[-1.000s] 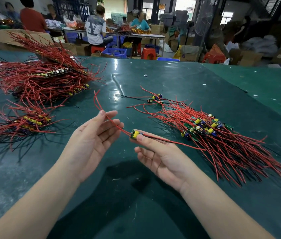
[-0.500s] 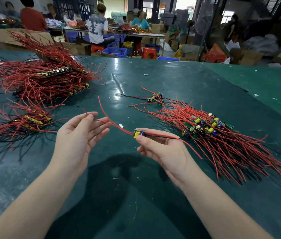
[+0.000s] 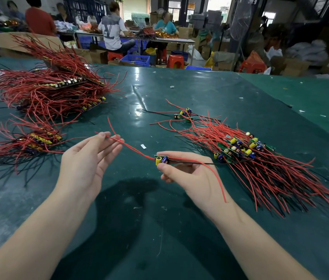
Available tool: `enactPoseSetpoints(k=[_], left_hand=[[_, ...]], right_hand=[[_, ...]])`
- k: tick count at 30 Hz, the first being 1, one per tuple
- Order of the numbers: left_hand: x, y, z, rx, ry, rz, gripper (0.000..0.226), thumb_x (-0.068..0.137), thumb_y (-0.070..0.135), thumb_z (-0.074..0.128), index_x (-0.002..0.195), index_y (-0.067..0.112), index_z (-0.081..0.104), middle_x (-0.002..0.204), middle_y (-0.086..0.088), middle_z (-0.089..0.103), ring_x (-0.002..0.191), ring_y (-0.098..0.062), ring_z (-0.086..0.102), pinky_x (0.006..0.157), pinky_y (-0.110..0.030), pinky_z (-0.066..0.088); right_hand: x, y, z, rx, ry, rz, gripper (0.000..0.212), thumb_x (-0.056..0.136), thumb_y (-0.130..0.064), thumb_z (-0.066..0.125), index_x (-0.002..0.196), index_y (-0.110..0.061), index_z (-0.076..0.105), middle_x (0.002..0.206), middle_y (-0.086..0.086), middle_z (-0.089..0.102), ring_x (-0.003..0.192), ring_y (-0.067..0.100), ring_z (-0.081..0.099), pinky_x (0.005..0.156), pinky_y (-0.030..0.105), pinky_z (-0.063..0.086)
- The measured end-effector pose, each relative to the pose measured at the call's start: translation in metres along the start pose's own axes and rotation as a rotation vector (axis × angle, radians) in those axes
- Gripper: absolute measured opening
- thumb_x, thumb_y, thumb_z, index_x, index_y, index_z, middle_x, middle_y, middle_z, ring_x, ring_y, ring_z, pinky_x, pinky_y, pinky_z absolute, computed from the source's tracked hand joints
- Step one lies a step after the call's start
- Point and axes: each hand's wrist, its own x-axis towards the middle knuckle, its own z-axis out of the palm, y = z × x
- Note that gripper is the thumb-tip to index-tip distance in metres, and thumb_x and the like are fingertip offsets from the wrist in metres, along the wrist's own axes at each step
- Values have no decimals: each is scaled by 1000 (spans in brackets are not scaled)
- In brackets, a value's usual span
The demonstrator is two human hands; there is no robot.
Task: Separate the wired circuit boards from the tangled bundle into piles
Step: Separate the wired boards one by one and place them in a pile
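My right hand (image 3: pixel 189 174) pinches a small circuit board (image 3: pixel 161 159) with a yellow and a blue capacitor, held above the green table (image 3: pixel 159 229). Its red wire (image 3: pixel 133 148) runs left and up across the straight fingers of my left hand (image 3: pixel 87 160), which touch it without gripping. Another red wire and a black one trail right over my right wrist. The tangled bundle (image 3: pixel 250 158) of boards and red wires lies to the right. A small sorted pile (image 3: pixel 36 140) lies at the left.
A large heap of red-wired board strips (image 3: pixel 54 87) sits at the far left. A few loose boards (image 3: pixel 183 114) lie beyond the bundle. Small white scraps (image 3: pixel 143 146) dot the table. People work at tables with boxes and stools in the background.
My left hand has slid left along the red wire, away from the board. My right hand has kept its pinch on the board and lifted it slightly; the trailing wire now hangs over my wrist.
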Motion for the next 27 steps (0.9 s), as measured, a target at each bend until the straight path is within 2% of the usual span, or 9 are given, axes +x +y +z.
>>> enactPoseSetpoints(k=[5, 9, 15, 18, 22, 25, 27], left_hand=[[4, 3, -2, -89, -22, -112, 14, 95, 9, 56, 86, 3, 65, 73, -7, 74, 74, -15, 73, 63, -20, 57], [4, 8, -1, -170, -44, -239, 15, 94, 8, 53, 87, 4, 66, 69, -4, 71, 68, -13, 72, 63, -25, 59], [2, 11, 0, -175, -95, -344, 24, 90, 10, 55, 73, 7, 73, 72, -3, 71, 73, -14, 73, 65, -30, 60], [1, 10, 1, -196, -100, -362, 29, 89, 10, 56, 65, 7, 73, 69, -3, 69, 73, -15, 73, 66, -31, 60], [2, 9, 3, -236, -102, -329, 21, 90, 11, 56, 74, 5, 68, 67, -3, 68, 73, -16, 73, 67, -30, 60], [5, 6, 4, -192, -100, -259, 20, 94, 16, 55, 80, 6, 65, 66, -2, 69, 71, -15, 73, 67, -27, 60], [6, 4, 4, -149, -101, -220, 20, 94, 19, 56, 81, 6, 64, 66, -2, 70, 69, -14, 72, 68, -26, 60]], right_hand=[[1, -2, -3, 31, 16, 10, 18, 81, -4, 74, 88, -20, 78, 73, -1, 74, 61, 12, 68, 62, 18, 52], [4, -4, -9, 145, 31, 92, 19, 80, -6, 74, 80, -23, 79, 77, 0, 74, 64, 14, 68, 63, 20, 54], [9, -5, -18, 266, 11, 211, 10, 83, -5, 70, 85, -12, 77, 81, 4, 73, 60, 13, 65, 60, 20, 53], [10, -6, -20, 318, -7, 286, 10, 83, -6, 69, 83, -12, 78, 86, 8, 73, 56, 11, 63, 57, 20, 52], [12, -6, -22, 378, -60, 382, 12, 81, -9, 70, 82, -15, 80, 89, 8, 75, 55, 8, 62, 55, 18, 52], [12, -7, -24, 403, -81, 397, 11, 74, -13, 74, 82, -16, 80, 91, 10, 75, 57, 8, 64, 56, 18, 52], [11, -6, -24, 402, -78, 402, 11, 77, -11, 73, 82, -17, 80, 91, 10, 75, 57, 8, 65, 56, 18, 53]])
